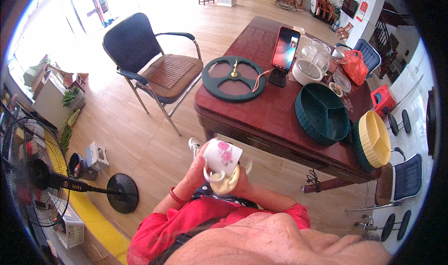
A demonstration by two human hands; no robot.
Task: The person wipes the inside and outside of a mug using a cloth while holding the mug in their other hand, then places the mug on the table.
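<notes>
In front of my body I have a white mug with pink flowers printed on it, held tilted. My left hand is closed round its side, and the curved white handle shows below. A pale yellow, soft-looking thing sits against the mug's lower end; its kind is unclear. My right hand is closed on that yellow thing, its fingers partly hidden. Another white curved piece shows beside the right hand, perhaps part of a second cup.
Ahead stands a dark red table with a green divided tray, a yellow divided tray, a green round lid, a phone on a stand and glassware. A chair is ahead left; a standing fan is at the left.
</notes>
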